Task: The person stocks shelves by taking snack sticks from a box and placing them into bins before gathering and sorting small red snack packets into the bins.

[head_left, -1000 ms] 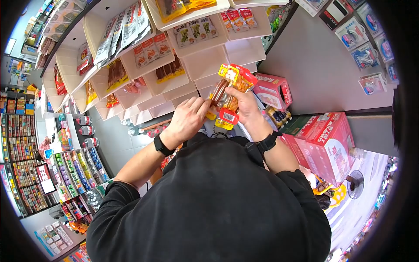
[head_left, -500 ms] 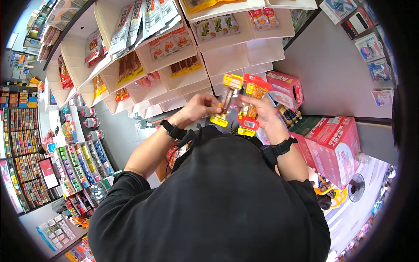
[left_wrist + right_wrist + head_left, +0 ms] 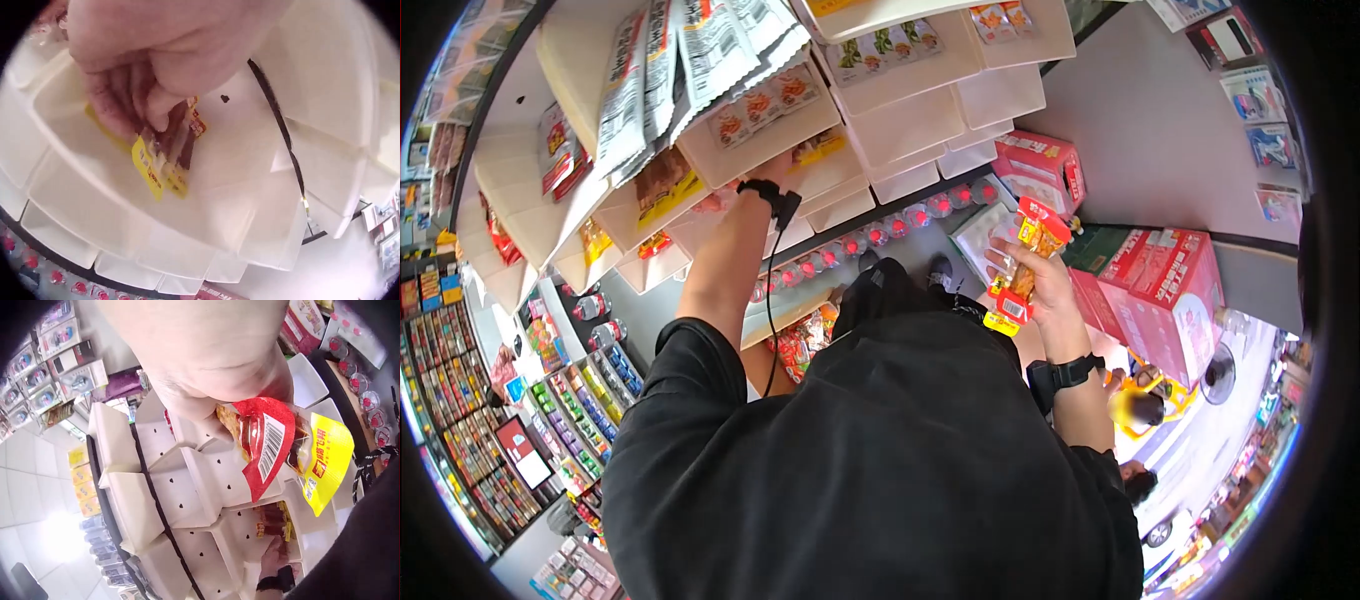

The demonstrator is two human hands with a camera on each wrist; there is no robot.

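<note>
My left hand [image 3: 770, 170] reaches into a white shelf bin. In the left wrist view, its curled fingers and thumb [image 3: 159, 109] pinch a brown snack packet [image 3: 182, 147] with yellow ends, low in the bin; part of it is hidden under the fingers. Out in front of the shelf, my right hand [image 3: 1050, 285] grips a red-edged snack packet [image 3: 1040, 237]. The right wrist view shows this red end with a barcode [image 3: 272, 444] beside the yellow end of another packet [image 3: 328, 459], both hanging from the right hand [image 3: 231, 369].
Tiered white bins [image 3: 900, 125] hold packets, with long silver packs [image 3: 720, 45] at the upper left. Red-capped bottles [image 3: 852, 245] line the floor below. Red cartons [image 3: 1160, 290] stand at the right. A black cable [image 3: 770, 310] hangs from the left wrist.
My left hand has moved from beside the right hand up and left into the bin. The brown packet it held in front has left that spot. The right hand has shifted slightly right with its packets.
</note>
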